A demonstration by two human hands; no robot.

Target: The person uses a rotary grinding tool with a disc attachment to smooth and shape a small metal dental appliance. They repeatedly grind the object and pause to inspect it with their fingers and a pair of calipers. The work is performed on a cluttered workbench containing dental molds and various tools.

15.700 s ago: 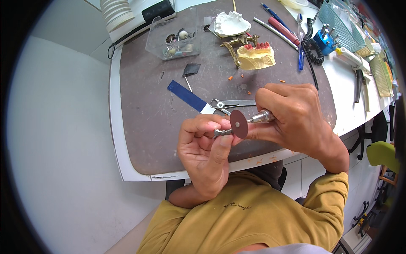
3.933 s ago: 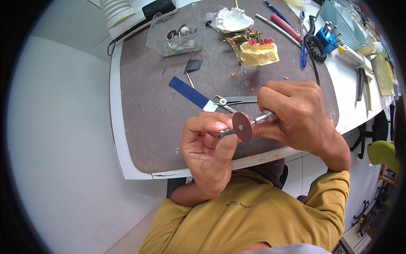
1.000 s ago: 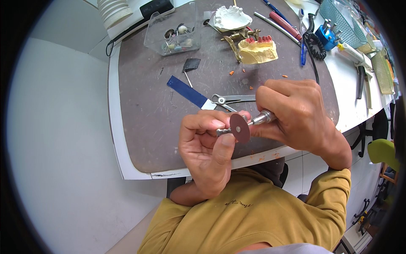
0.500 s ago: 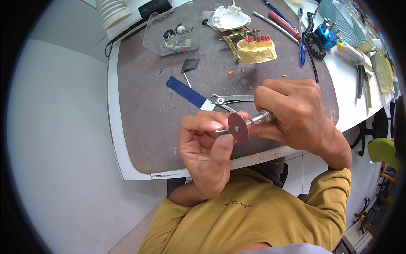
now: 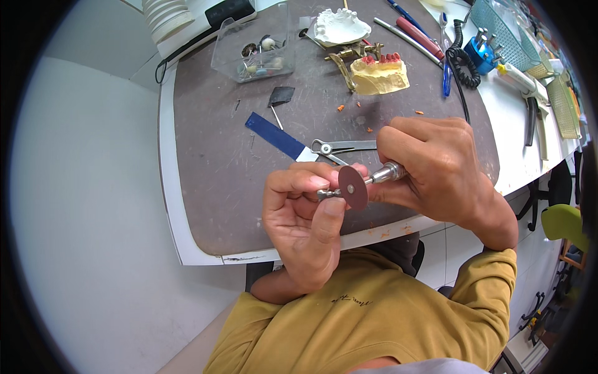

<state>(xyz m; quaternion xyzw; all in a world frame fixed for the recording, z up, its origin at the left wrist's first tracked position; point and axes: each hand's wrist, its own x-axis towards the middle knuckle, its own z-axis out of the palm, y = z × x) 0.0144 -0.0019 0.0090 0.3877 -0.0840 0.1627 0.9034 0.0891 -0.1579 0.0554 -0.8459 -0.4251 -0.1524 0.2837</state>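
We have our right hand (image 5: 436,168) wrapped around a metal handpiece (image 5: 387,172) whose reddish cutting disc (image 5: 352,187) meets a small metal piece (image 5: 324,194) pinched in the fingertips of our left hand (image 5: 302,215), just above the near edge of the dark bench mat (image 5: 205,156). How much grinding is done we cannot tell. The yellow dental cast (image 5: 380,73) waits near the far edge.

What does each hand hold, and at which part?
The right hand grips the metal handpiece by its body. The left hand pinches a small metal piece against the reddish-brown disc.
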